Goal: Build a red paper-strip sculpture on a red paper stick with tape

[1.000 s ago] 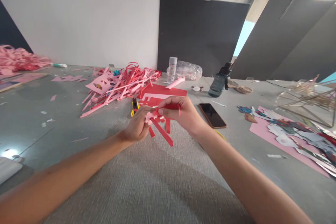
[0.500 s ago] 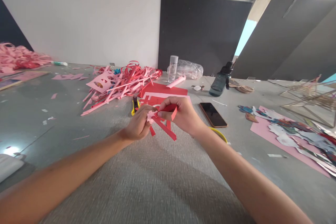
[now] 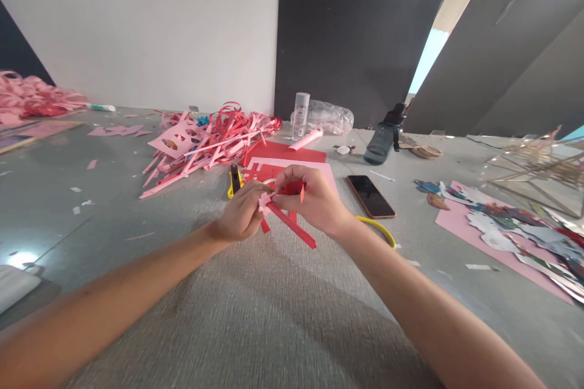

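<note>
My left hand [image 3: 240, 211] is closed, pinching a small pink paper flower [image 3: 264, 203] near its fingertips. Close against it, my right hand [image 3: 311, 199] grips a red paper strip [image 3: 294, 226] between thumb and fingers. One end of the strip sticks out below toward the right, and another red piece curls up beside the right thumb. Exactly where strip and flower meet is hidden by the fingers. Under and behind the hands lie a pink sheet with cutouts [image 3: 325, 171] and a red sheet [image 3: 292, 152].
A yellow utility knife [image 3: 234, 181] lies left of the hands, a phone [image 3: 370, 197] to the right. Behind are a heap of pink and red strips [image 3: 228, 140], a glue tube [image 3: 300, 115] and a dark bottle [image 3: 384, 137]. Paper cutouts [image 3: 502, 225] spread at right.
The red strip's free end has swung slightly outward to the right and down. The curled red piece by my right thumb shows less. Both hands stay together at the flower.
</note>
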The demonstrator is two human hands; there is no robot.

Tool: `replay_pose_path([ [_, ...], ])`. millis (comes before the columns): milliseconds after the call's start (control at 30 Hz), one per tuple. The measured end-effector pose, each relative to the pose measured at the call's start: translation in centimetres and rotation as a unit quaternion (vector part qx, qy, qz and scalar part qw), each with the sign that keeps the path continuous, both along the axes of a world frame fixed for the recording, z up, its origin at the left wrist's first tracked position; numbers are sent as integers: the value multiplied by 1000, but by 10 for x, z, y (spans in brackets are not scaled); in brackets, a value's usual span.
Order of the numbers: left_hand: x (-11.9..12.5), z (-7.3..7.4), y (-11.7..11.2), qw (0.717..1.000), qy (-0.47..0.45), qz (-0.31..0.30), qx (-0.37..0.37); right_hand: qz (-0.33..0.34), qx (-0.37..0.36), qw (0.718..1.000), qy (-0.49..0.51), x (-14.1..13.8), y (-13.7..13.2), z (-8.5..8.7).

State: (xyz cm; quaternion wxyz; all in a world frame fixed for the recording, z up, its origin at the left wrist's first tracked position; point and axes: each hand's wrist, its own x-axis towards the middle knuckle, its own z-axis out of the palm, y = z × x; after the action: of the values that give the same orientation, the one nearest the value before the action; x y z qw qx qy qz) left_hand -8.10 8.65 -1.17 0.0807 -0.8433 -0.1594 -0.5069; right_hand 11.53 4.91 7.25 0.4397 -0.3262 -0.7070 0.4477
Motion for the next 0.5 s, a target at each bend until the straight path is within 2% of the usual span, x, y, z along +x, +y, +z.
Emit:
replay_pose_path([
  [133, 0, 0, 0, 1000, -5, -11, 0, 28, -19, 999, 29, 1, 2, -2],
  [267, -1, 0, 1, 1000, -15, -11, -1, 54, -52, 997, 25, 8, 6, 3],
  [500, -4, -7, 8, 999, -44, 2, -8, 26, -132, 989, 63, 21, 5, 13],
])
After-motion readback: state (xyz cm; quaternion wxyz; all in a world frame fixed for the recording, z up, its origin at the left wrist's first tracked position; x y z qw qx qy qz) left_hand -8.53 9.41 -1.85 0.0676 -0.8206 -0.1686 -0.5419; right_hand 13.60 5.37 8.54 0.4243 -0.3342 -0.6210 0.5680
